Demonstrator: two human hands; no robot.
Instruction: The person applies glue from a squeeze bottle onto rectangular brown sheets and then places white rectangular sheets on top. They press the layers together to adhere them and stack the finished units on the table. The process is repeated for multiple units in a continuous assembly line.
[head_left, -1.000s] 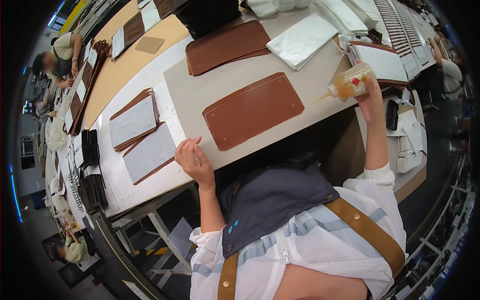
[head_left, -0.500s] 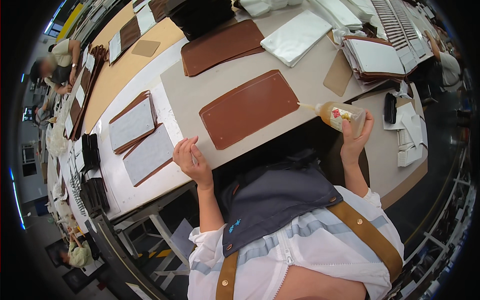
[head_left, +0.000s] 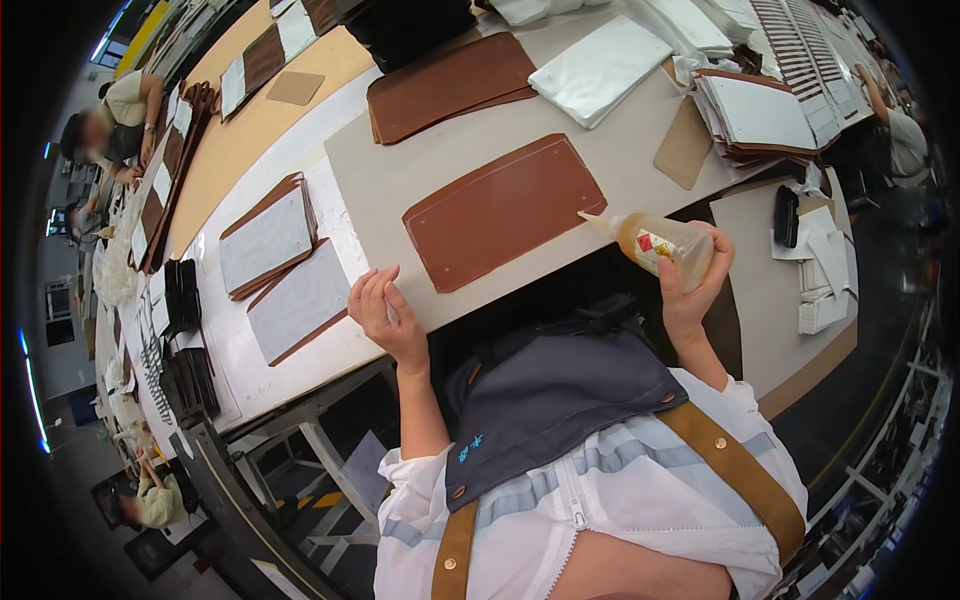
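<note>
My right hand (head_left: 692, 292) is wrapped round a clear squeeze bottle (head_left: 643, 240) of amber liquid, held tilted with its pale, narrow nozzle pointing left. The nozzle tip is over the lower right edge of a brown leather panel (head_left: 505, 215); whether they touch I cannot tell. The panel lies flat on a grey board, with a thin, shiny line along its edges. At the board's near edge my left hand (head_left: 390, 315) hovers with loosely bent fingers and nothing in it, close to white-faced brown panels (head_left: 305, 305) on its left.
Brown panels (head_left: 450, 85) and white sheets (head_left: 600, 70) lie beyond the grey board (head_left: 365, 165). A stack of white-and-brown pieces (head_left: 760, 110) stands at the far right, beside a tan card (head_left: 683, 145). On a right side table rests a black case (head_left: 785, 217). Other people work at the far left and right.
My right hand has brought the bottle left and slightly down, so its nozzle tip passed from the panel's right corner to its lower edge. My left hand has barely moved.
</note>
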